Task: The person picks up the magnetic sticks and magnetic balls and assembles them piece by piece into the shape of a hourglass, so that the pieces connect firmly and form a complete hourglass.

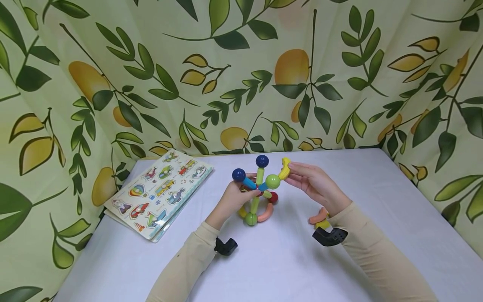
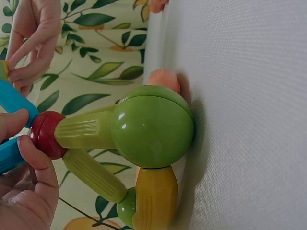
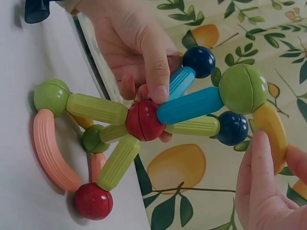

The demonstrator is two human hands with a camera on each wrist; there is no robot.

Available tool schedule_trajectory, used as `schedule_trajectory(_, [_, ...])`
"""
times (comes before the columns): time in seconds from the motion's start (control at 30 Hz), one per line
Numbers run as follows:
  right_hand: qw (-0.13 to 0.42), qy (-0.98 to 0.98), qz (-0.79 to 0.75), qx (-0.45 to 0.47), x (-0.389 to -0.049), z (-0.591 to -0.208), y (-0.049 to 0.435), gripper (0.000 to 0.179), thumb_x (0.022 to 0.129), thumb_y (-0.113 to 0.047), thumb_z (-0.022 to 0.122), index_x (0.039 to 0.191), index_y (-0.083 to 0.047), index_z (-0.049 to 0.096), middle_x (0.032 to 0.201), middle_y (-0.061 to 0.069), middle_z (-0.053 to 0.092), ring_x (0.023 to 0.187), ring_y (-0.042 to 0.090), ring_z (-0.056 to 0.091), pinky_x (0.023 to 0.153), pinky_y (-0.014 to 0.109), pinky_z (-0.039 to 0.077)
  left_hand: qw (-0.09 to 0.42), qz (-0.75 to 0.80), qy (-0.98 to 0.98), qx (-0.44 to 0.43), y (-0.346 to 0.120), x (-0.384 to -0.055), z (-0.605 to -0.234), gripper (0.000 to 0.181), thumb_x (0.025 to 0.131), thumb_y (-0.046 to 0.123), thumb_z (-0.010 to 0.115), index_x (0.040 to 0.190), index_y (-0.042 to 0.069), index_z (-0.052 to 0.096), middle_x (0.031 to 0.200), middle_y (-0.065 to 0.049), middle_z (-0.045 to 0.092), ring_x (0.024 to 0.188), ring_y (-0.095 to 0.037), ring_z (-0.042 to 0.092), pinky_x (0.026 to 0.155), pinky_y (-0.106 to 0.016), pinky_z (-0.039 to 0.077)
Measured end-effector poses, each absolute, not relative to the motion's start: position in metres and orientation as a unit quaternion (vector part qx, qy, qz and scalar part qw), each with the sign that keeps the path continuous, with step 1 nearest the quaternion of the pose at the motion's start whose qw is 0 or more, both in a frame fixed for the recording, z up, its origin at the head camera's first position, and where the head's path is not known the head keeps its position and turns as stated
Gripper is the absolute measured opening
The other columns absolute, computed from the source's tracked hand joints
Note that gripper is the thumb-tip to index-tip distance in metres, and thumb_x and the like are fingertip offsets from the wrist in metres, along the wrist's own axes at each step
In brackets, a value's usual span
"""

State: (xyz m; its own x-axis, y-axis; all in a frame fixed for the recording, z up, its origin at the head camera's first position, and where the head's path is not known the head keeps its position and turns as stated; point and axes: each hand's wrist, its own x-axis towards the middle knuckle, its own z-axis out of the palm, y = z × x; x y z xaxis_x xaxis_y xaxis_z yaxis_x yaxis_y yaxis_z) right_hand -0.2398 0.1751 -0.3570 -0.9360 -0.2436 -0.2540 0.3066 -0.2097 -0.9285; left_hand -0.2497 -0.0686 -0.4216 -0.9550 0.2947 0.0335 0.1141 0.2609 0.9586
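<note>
My left hand (image 1: 231,199) holds a toy of balls and sticks by its central red ball (image 3: 148,120), thumb and fingers around that joint. Green and blue sticks (image 3: 189,106) fan out from it. Two dark blue balls (image 1: 262,161) and a light green ball (image 1: 273,181) top the upper sticks. Lower down, green sticks run to a ring with a green ball (image 2: 153,127), a red ball (image 3: 93,201) and pink curved sticks (image 3: 52,153) by the tabletop. My right hand (image 1: 314,184) pinches a yellow curved stick (image 3: 272,136), its end against the upper green ball.
Beside my right forearm lie a loose pink curved piece (image 1: 320,215) and a yellow piece (image 1: 323,225). Flat picture boards (image 1: 162,188), stacked, rest at the table's back left. A leaf-patterned curtain (image 1: 249,84) hangs behind the white tabletop (image 1: 271,264).
</note>
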Motion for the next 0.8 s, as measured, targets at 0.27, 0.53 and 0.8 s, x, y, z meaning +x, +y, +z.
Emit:
schedule_trajectory(0.27, [0.211, 0.593, -0.775, 0.051, -0.252, -0.357, 0.171, 0.044, 0.100, -0.017, 0.059, 0.138, -0.001, 0.046, 0.098, -0.001, 0.070, 0.090, 0.010, 0.071, 0.083, 0.021, 0.058, 0.073, 0.595, 0.789, 0.131, -0.068, -0.249, -0.421, 0.046, 0.090, 0.011, 0.072, 0.134, 0.010, 0.059, 0.126, -0.014, 0.066, 0.111, -0.026, 0.062, 0.098, -0.040, 0.054])
schedule_trajectory(0.53, [0.236, 0.592, -0.769, 0.049, -0.255, -0.358, 0.169, 0.034, 0.101, -0.015, 0.055, 0.132, -0.003, 0.049, 0.093, -0.001, 0.072, 0.086, 0.010, 0.072, 0.080, 0.021, 0.059, 0.077, 0.593, 0.787, 0.152, -0.068, -0.249, -0.423, 0.046, 0.091, 0.011, 0.071, 0.135, 0.007, 0.058, 0.123, -0.015, 0.067, 0.105, -0.023, 0.063, 0.094, -0.037, 0.056])
schedule_trajectory(0.8, [0.247, 0.591, -0.767, 0.042, -0.261, -0.359, 0.168, 0.024, 0.101, -0.017, 0.057, 0.123, -0.008, 0.056, 0.093, -0.001, 0.073, 0.086, 0.010, 0.072, 0.080, 0.021, 0.059, 0.081, 0.595, 0.786, 0.146, -0.068, -0.249, -0.421, 0.045, 0.090, 0.009, 0.071, 0.134, 0.008, 0.059, 0.121, -0.013, 0.068, 0.103, -0.021, 0.061, 0.094, -0.038, 0.055])
